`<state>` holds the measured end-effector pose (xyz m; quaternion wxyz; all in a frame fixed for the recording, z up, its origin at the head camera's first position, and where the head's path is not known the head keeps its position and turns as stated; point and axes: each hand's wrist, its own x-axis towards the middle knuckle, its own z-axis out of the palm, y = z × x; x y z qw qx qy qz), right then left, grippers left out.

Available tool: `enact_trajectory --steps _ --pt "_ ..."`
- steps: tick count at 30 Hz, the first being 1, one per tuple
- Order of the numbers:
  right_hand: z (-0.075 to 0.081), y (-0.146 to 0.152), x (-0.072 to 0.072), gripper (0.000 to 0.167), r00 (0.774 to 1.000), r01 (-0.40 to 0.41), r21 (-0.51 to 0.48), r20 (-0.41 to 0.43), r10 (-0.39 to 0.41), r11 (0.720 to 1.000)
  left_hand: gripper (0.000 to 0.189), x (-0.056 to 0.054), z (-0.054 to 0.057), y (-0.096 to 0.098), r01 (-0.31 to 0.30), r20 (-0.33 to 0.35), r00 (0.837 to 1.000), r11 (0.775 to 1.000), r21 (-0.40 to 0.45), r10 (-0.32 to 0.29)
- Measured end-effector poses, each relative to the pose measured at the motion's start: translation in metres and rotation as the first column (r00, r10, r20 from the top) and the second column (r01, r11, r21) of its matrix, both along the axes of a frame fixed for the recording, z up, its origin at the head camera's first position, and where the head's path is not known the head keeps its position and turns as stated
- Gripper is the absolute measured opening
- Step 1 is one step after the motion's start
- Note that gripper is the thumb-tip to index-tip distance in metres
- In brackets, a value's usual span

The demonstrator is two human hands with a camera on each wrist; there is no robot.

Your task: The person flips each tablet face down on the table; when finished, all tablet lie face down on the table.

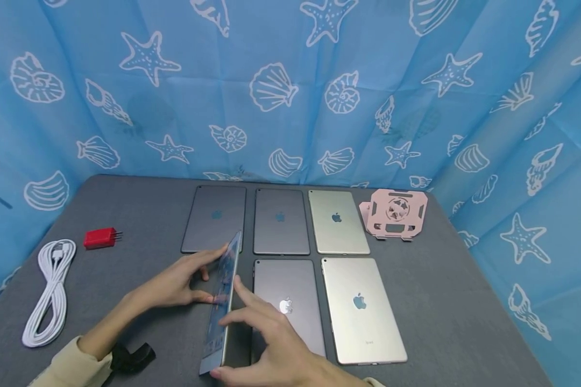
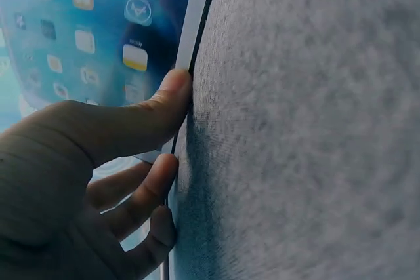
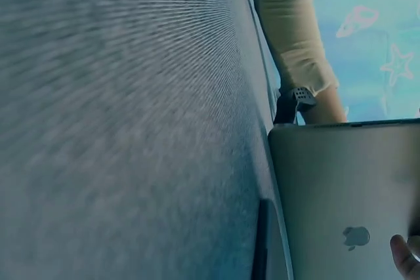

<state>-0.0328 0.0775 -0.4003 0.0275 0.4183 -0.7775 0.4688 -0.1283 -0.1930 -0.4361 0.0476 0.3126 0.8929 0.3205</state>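
A tablet (image 1: 218,322) stands tilted up on its long edge over the grey cloth, its lit screen turned to the left. My left hand (image 1: 176,282) holds it from the screen side; in the left wrist view the thumb (image 2: 174,86) presses the screen's border near the edge, other fingers at the lower edge. With the thumb at the near corner and fingers along the upper edge, my right hand (image 1: 281,341) grips the same tablet. Its silver back with an apple logo (image 3: 356,236) shows in the right wrist view, where only fingertips of the right hand appear.
Several tablets lie face down in two rows, among them a gold one (image 1: 339,223) and a silver one (image 1: 363,317). A pink stand (image 1: 397,212) is at the back right. On the left are a red plug adapter (image 1: 100,238) and a coiled white cable (image 1: 53,293). A blue curtain (image 1: 290,129) hangs behind.
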Motion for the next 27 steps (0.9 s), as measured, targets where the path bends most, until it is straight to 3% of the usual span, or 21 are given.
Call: enact_trajectory --steps 3,7,11,15,19,23,27 --pt "0.002 -0.005 0.000 0.055 1.000 0.003 0.015 -0.018 -0.003 1.000 0.106 0.001 0.001 0.001 -0.005 0.007 1.000 1.000 -0.005 0.005" --pt "0.003 -0.012 0.000 0.059 1.000 -0.008 0.036 -0.030 0.009 0.999 0.099 0.001 0.012 -0.004 -0.005 0.068 0.998 1.000 -0.022 0.007" --pt "0.003 -0.019 -0.001 0.063 0.998 -0.039 0.028 -0.044 0.040 0.999 0.087 -0.002 0.030 -0.013 0.019 0.118 0.993 0.999 0.037 -0.024" --pt "0.002 -0.025 -0.001 0.069 0.996 -0.067 0.021 -0.060 0.068 0.998 0.080 -0.006 0.047 -0.019 0.025 0.115 0.993 0.992 0.123 -0.039" --pt "0.000 -0.031 -0.001 0.074 0.995 -0.099 0.025 -0.029 0.100 0.995 0.079 -0.007 0.057 -0.021 0.043 0.129 0.990 0.989 0.145 -0.062" --pt "-0.003 -0.034 0.000 0.081 0.992 -0.129 0.052 0.011 0.129 0.990 0.086 -0.006 0.058 -0.021 0.067 0.182 0.979 0.987 0.144 -0.093" --pt "-0.007 -0.035 0.000 0.096 0.976 -0.152 0.078 0.168 0.137 0.985 0.089 -0.005 0.057 -0.025 0.079 0.209 0.970 0.975 0.207 -0.123"
